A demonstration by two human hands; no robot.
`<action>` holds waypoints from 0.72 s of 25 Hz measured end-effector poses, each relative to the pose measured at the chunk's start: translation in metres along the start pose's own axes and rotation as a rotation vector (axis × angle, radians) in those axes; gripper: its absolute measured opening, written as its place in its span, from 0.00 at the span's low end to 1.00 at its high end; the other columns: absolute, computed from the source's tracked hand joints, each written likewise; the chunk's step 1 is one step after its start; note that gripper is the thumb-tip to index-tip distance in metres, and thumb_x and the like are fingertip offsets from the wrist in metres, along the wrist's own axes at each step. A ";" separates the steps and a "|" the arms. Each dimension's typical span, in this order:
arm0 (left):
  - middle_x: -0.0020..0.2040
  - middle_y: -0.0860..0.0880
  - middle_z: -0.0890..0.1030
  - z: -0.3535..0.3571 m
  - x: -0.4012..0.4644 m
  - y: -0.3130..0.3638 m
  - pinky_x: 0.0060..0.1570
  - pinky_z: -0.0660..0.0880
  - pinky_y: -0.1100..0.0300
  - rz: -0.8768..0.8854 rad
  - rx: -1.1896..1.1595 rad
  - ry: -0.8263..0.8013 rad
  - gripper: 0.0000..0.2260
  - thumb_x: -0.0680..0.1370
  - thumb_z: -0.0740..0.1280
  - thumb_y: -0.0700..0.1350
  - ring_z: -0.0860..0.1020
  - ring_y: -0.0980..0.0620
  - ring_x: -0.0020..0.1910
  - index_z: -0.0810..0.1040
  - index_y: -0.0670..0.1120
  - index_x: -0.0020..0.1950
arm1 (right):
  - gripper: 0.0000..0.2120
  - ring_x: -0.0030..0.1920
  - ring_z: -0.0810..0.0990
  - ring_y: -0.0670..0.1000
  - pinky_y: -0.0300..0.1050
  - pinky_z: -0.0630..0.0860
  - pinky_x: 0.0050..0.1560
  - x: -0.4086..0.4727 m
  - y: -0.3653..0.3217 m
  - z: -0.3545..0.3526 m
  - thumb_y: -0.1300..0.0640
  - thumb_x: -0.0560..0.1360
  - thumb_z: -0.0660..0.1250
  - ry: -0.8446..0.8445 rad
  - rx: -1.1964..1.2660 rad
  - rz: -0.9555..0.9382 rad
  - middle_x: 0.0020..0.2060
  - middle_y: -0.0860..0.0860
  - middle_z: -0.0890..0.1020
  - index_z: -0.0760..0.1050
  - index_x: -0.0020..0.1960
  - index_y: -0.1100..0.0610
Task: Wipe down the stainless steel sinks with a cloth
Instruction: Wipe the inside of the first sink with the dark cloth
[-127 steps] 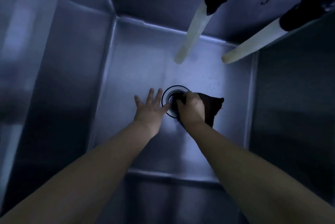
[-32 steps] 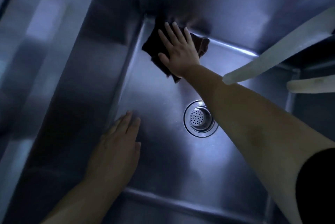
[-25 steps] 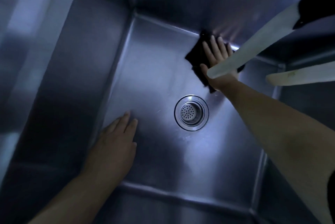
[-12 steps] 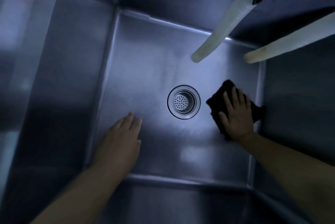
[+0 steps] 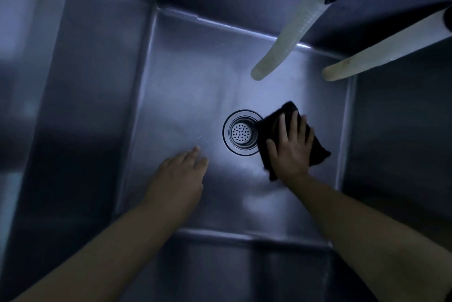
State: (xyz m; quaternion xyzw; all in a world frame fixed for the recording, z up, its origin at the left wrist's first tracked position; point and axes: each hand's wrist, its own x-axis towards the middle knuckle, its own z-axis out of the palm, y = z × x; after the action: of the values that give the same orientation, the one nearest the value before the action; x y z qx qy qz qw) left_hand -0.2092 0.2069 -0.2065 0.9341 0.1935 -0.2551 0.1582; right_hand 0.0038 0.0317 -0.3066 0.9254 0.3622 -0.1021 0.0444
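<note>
Down inside the deep steel sink (image 5: pixel 186 86) we go, and over on the left its tall side wall (image 5: pixel 80 106) drops away dim and streaked with reflections. Next across, the left hand (image 5: pixel 178 179) lies flat on the sink floor, palm down, fingers straight and close together, holding nothing, fingertips pointing toward the drain. Centre stage is the round drain strainer (image 5: pixel 241 132), its perforated basket catching the light. Right beside it, the dark cloth (image 5: pixel 318 150) sits on the floor, its left edge overlapping the strainer's rim, and the right hand (image 5: pixel 291 145) is pressed flat on top of it, fingers straight and slightly spread, thumb out to the left. Above, two pale hoses hang into the basin: one (image 5: pixel 288 30) ends over the floor beyond the cloth, the other (image 5: pixel 381 52) slants in from the far right edge.
</note>
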 end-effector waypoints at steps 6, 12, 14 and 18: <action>0.75 0.42 0.62 0.007 0.019 0.008 0.68 0.63 0.51 -0.030 0.022 -0.024 0.28 0.75 0.66 0.48 0.64 0.45 0.72 0.64 0.44 0.73 | 0.32 0.75 0.53 0.62 0.63 0.47 0.73 0.077 -0.038 -0.015 0.38 0.77 0.48 0.046 -0.030 -0.275 0.75 0.58 0.57 0.56 0.76 0.51; 0.55 0.40 0.82 0.014 0.031 0.017 0.46 0.79 0.50 -0.033 0.065 -0.065 0.27 0.55 0.80 0.44 0.82 0.43 0.50 0.83 0.41 0.52 | 0.27 0.76 0.51 0.59 0.60 0.47 0.74 0.111 -0.026 -0.014 0.42 0.80 0.49 0.038 -0.105 -0.944 0.76 0.56 0.56 0.53 0.77 0.48; 0.64 0.39 0.76 0.008 0.033 0.023 0.56 0.75 0.49 -0.029 0.041 -0.029 0.27 0.63 0.77 0.46 0.78 0.43 0.60 0.78 0.41 0.61 | 0.27 0.76 0.54 0.58 0.60 0.49 0.74 0.119 -0.010 -0.015 0.42 0.80 0.49 0.069 -0.092 -0.823 0.76 0.55 0.58 0.55 0.76 0.49; 0.78 0.45 0.53 0.010 0.039 0.028 0.72 0.55 0.53 -0.050 0.052 -0.085 0.26 0.79 0.58 0.49 0.55 0.47 0.76 0.55 0.46 0.76 | 0.28 0.76 0.52 0.59 0.60 0.49 0.73 0.095 0.024 -0.009 0.42 0.79 0.49 0.068 -0.094 -0.514 0.76 0.56 0.56 0.56 0.77 0.50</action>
State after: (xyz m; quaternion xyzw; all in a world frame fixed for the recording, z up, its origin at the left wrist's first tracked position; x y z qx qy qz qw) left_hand -0.1695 0.1892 -0.2303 0.9210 0.2035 -0.3032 0.1356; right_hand 0.0899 0.0782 -0.3189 0.8029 0.5910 -0.0620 0.0479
